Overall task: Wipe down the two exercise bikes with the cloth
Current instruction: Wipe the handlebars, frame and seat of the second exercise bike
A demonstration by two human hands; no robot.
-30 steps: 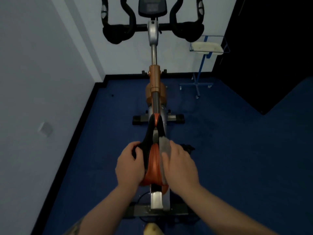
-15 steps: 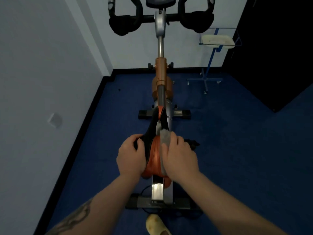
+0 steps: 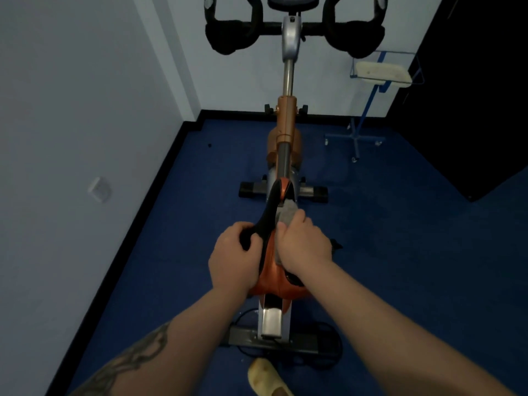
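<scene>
Left hand [image 3: 233,257] curls round the black left edge of the orange-and-black padded bike saddle [image 3: 271,277], hiding it. Centre: orange-framed exercise bike [image 3: 285,121], console cut off at top, no legible writing. Right hand [image 3: 301,245] pinches the grey cloth [image 3: 286,214] against the saddle's right side.

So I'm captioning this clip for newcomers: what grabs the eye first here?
The orange and black saddle at centre, gripped at its left edge by the left hand while the right hand presses a grey cloth on it. Beyond it the bike's black handlebars fill the top, and a blue stand waits by the far wall.
</scene>
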